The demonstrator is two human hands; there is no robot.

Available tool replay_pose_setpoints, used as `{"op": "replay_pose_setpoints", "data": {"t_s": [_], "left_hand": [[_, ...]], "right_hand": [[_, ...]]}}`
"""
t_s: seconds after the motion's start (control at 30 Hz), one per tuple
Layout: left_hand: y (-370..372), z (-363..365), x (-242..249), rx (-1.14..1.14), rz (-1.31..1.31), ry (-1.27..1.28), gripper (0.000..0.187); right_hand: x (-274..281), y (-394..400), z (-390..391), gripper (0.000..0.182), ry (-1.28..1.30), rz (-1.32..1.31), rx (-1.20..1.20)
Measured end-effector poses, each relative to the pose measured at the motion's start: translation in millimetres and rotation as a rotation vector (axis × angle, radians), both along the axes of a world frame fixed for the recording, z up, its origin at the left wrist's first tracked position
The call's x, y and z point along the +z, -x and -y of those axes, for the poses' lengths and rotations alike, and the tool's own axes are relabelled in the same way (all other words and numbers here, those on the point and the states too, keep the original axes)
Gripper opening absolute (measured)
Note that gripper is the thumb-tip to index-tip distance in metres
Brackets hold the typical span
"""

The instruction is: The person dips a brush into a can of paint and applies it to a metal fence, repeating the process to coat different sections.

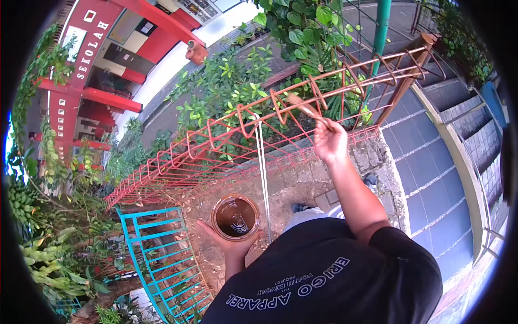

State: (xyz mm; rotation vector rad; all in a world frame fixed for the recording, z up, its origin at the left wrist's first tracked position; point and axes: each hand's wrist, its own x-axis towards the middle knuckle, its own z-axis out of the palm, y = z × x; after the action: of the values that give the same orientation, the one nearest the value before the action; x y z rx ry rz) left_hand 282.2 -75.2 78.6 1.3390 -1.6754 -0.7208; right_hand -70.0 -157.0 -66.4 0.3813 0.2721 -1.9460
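Observation:
My right hand [330,141] is closed round the handle of a paintbrush [308,109], whose head lies against or just by the top bars of a reddish-brown metal fence [226,120]. Lower down, my left hand [237,247] holds a round, clear-rimmed container [235,217] from beneath and the side, with dark brown liquid in it. A pale strap or cord [262,167] hangs from the fence's top rail between the two hands. Whether the bristles touch the metal cannot be made out.
A turquoise metal rack [162,259] stands at the lower left. Green plants [232,81] grow behind the fence. A wooden post [402,81] and green pole [381,32] rise at the upper right, near tiled paving [426,173] and steps [464,113].

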Motion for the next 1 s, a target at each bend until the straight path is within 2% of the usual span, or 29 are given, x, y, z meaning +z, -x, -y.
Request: {"op": "replay_pose_setpoints", "data": {"t_s": [0.03,0.1,0.13,0.23,0.37,0.4,0.5,0.53,0.63,0.77,0.9,1.0], "left_hand": [[-1.6,3.4,-3.1,-0.029,0.014,0.031,0.168],[-1.9,9.3,-5.3,-0.085,-0.012,0.073,0.167],[0.5,10.9,-3.4,-0.117,-0.052,0.081,0.166],[0.8,17.6,-3.1,-0.187,-0.112,0.093,0.165],[-4.9,24.2,-10.0,-0.213,-0.025,0.219,0.165],[-9.0,23.9,-12.5,-0.202,0.026,0.236,0.166],[-1.3,18.0,-13.0,-0.199,-0.148,0.12,0.164],[3.2,14.7,-8.0,-0.19,-0.149,0.105,0.163],[1.3,11.6,-11.0,-0.211,-0.064,0.173,0.161],[8.5,10.9,-15.6,-0.211,-0.164,0.105,0.161],[14.0,8.6,-11.2,-0.21,-0.113,0.106,0.161],[14.0,9.5,-9.7,-0.234,-0.132,0.117,0.162]], "right_hand": [[0.3,-2.3,5.8,0.011,0.056,-0.007,0.043],[20.9,2.4,12.2,0.012,0.077,0.035,-0.058],[18.3,6.1,9.3,0.013,0.044,0.029,-0.138],[-7.7,8.9,-22.1,0.015,-0.028,0.053,-0.147],[-31.1,8.5,-44.8,0.017,-0.17,-0.011,-0.009],[-16.5,1.2,-46.5,0.018,-0.12,-0.033,-0.013],[14.9,-4.9,-33.6,0.018,0.011,-0.071,0.046],[32.4,-4.2,-31.1,0.019,-0.018,-0.013,0.002],[24.1,12.3,-45.2,0.019,-0.008,0.025,-0.087],[8.6,11.3,-56.5,0.02,-0.167,0.096,-0.094],[51.4,-15.1,-39.4,0.018,-0.125,0.122,-0.048],[52.0,3.6,-48.8,0.018,-0.146,0.081,-0.121]]}}
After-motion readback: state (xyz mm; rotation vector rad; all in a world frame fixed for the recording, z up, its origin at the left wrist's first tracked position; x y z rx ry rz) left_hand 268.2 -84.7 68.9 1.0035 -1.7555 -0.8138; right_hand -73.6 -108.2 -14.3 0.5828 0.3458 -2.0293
